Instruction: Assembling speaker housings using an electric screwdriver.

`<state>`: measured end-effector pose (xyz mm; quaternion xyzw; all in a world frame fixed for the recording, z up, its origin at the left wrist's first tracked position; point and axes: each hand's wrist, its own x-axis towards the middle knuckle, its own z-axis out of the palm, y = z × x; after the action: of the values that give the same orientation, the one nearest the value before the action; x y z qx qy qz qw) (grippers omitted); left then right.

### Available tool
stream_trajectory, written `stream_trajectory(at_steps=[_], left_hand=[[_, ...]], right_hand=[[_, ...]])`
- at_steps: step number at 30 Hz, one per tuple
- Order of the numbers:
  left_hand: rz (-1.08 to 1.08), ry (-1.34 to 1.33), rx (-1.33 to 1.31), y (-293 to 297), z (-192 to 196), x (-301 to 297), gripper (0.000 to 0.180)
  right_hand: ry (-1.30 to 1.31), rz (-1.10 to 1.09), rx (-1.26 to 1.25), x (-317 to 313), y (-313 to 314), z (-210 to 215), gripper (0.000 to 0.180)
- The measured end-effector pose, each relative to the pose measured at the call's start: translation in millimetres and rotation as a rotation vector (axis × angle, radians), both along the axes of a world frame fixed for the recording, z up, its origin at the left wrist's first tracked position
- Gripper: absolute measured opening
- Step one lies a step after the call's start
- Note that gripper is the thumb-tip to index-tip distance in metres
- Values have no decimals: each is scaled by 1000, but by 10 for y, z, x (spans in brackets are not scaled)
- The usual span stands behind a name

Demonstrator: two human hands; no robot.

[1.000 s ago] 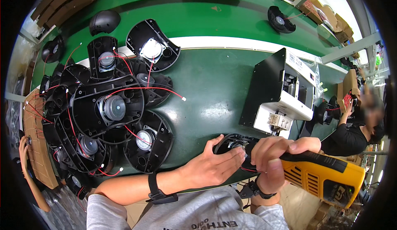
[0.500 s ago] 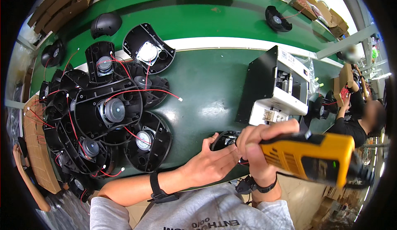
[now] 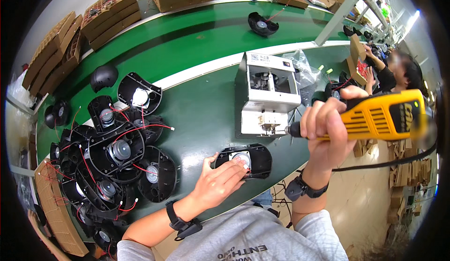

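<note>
My left hand (image 3: 219, 182) lies flat on a black plastic speaker shell (image 3: 255, 155) with a round silver speaker in its middle, pressing it to the green table near the front edge. My right hand (image 3: 328, 127) grips a yellow electric screwdriver (image 3: 379, 115), held sideways in the air to the right of the shell. Its black tip points left at the white screw-feeder box (image 3: 267, 94) and is at or just short of the box's front slot. A black cable runs from the tool's back end.
A heap of black speaker shells (image 3: 112, 158) with red wires covers the table's left. Cardboard trays (image 3: 70, 40) line the far side beyond the green conveyor (image 3: 187, 36). Another person (image 3: 398, 71) works at the right, beside a metal post (image 3: 342, 12).
My right hand has lifted the screwdriver off the shell and swung it up to the right, tip now toward the feeder box. My left hand stays on the shell.
</note>
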<state>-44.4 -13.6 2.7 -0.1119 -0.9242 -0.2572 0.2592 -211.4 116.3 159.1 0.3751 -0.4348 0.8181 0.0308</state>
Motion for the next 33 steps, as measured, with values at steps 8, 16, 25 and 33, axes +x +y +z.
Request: stream_trajectory(at_steps=[8,16,25,33], left_hand=[[1,-35,18,-20,20,-13,44],[10,-59,35,-12,-22,29,46],[34,-111,130,-24,-7,31,45],[19,-43,100,-35,-8,-25,36]], right_hand=[[15,-31,71,-194,-56,-294,33],[22,-54,124,-165,-84,-389,29],[-123,19,209,-40,-34,-277,42],[-29,276,163,341,198,-410,46]])
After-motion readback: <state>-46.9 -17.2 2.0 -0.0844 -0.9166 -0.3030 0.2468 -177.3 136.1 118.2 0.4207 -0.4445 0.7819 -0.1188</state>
